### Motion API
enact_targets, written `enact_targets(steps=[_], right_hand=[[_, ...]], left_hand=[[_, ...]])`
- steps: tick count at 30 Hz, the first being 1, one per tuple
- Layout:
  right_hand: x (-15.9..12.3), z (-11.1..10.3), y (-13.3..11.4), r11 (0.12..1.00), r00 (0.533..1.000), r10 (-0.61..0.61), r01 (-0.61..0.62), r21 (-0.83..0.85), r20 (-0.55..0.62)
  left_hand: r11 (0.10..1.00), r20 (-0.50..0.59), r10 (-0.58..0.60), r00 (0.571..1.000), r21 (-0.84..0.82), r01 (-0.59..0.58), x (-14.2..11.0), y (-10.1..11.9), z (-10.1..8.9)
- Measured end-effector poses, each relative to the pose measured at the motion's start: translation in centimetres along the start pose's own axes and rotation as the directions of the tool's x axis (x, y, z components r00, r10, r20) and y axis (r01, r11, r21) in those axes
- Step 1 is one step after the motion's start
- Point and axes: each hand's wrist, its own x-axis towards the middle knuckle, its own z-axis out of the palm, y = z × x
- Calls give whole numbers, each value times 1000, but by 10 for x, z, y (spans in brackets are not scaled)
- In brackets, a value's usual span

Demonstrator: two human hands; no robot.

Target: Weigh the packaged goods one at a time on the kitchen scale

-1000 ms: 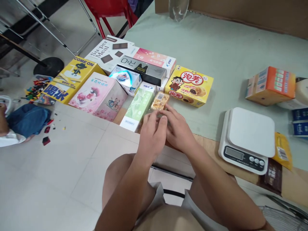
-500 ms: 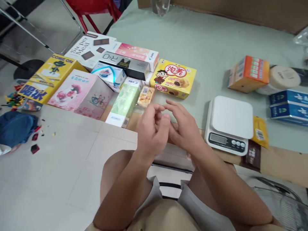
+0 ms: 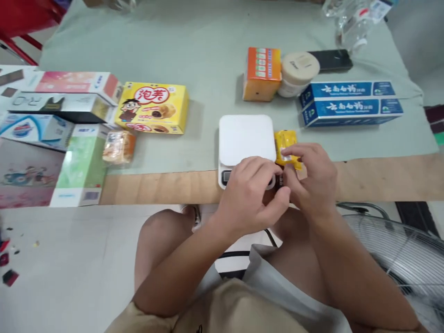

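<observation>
My left hand is over the front of a white kitchen scale, partly covering its display and buttons. Its fingers are bent, with the thumb apart from them. Between its fingertips and my right hand shows a dark brown packet, mostly hidden. The right index finger reaches onto a small yellow packet lying against the scale's right side. Below that finger the right thumb points left, with a gap between the two. Neither packet looks lifted.
At left stand a yellow puff box, a wrapped snack, a green-white box and several other cartons. Behind the scale are an orange box and a cream-lidded jar. Blue toothpaste boxes lie right; a fan is below.
Both hands, touching each other before in front of the puff box, have parted and moved right to the scale and packets. The view has turned right too.
</observation>
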Motion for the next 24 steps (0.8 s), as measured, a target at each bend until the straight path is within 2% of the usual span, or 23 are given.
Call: enact_targets(steps=[3,5,8,12,15,19,21,24], right_hand=[[-4,-7,42,986,980,161,-154,-62,121],[-6,-9,56,969,945,245,-237,-63,217],[-7,-11,63,958,913,283,-283,-44,295],[-7,-13,63,959,918,253,-279,44,305],[-5,-11,63,950,932,259,-293,109,252],[-4,-10,58,955,957,277,-284,82,91],[-2,-11,52,967,968,250,-248,55,-30],[2,-10,35,985,970,173,-175,5,-169]], left_hand=[[983,29,9,1000,185,-14,11,3,32],[946,16,-38,999,323,31,16,4,48],[901,48,-102,994,429,72,22,5,60],[904,100,-129,987,421,75,27,6,64],[916,98,-137,986,391,89,29,7,64],[936,86,-106,991,344,70,27,8,61],[947,44,-51,998,320,35,25,8,53],[955,-82,35,996,296,-9,18,3,31]])
